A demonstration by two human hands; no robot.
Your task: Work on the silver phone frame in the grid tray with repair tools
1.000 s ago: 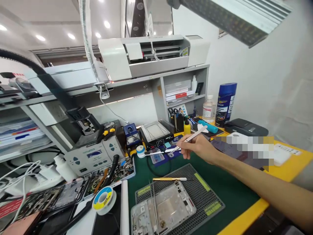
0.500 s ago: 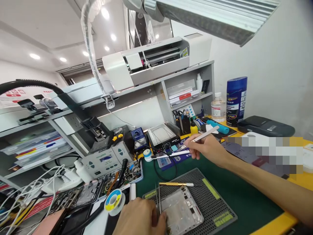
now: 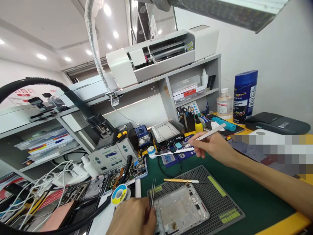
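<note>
My left hand (image 3: 133, 213) is closed around metal tweezers (image 3: 153, 192), their tips pointing up and slightly apart. It rests at the left edge of a bare phone frame (image 3: 182, 209), which lies on a grey honeycomb mat (image 3: 220, 199). My right hand (image 3: 209, 145) pinches a slim, flat silver tool (image 3: 212, 132) slantwise; its lower end is near the blue printed sheet (image 3: 182, 160). A white pen-like tool (image 3: 177, 151) lies below that hand. Behind the frame, a gold-and-white pen-shaped tool (image 3: 181, 180) lies across the mat.
Solder wire spool (image 3: 119, 195) and parts tray (image 3: 137, 168) sit left of the mat. A grey soldering station (image 3: 111, 158) and a heating plate (image 3: 165, 133) stand behind. Yellow bottle (image 3: 198, 125) and blue spray can (image 3: 245, 98) are at the back right. A lamp head (image 3: 227, 13) hangs overhead.
The camera view has shifted slightly. My left hand and the tweezers have moved left relative to the phone frame, uncovering more of it. My right hand keeps its hold on the silver tool.
</note>
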